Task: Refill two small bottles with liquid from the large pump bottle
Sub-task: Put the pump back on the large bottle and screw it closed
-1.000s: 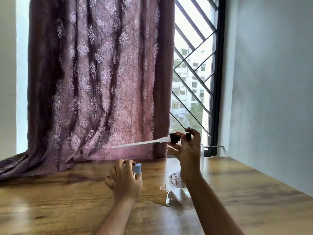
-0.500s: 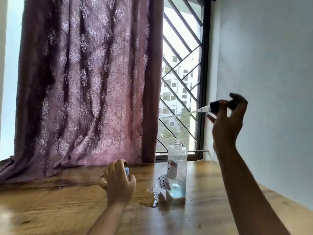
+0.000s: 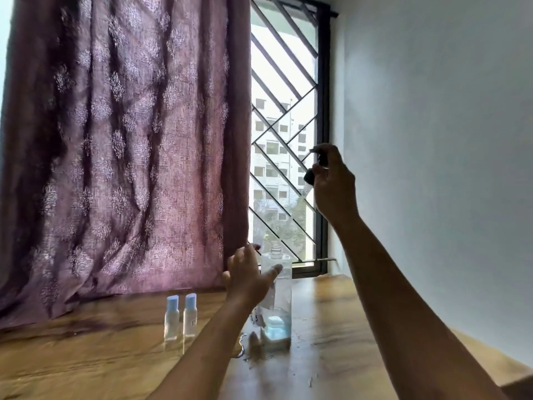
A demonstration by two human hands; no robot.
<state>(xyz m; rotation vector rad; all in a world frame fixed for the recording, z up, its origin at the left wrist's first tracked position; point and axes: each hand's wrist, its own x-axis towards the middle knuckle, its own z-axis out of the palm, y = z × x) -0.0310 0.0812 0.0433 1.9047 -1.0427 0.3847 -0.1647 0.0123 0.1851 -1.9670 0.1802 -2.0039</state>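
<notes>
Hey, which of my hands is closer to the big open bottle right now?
Left. The left hand is at the shoulder of the large bottle, overlapping it in view; the right hand holds the pump head high above it.

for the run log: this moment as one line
right hand holds pump head aloft | left hand open at large bottle | small bottles capped

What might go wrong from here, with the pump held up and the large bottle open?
The left hand, close by, could knock the uncapped large bottle, which stands in a wet patch on the table. The pump in the right hand may drip from its tube over the table.
</notes>
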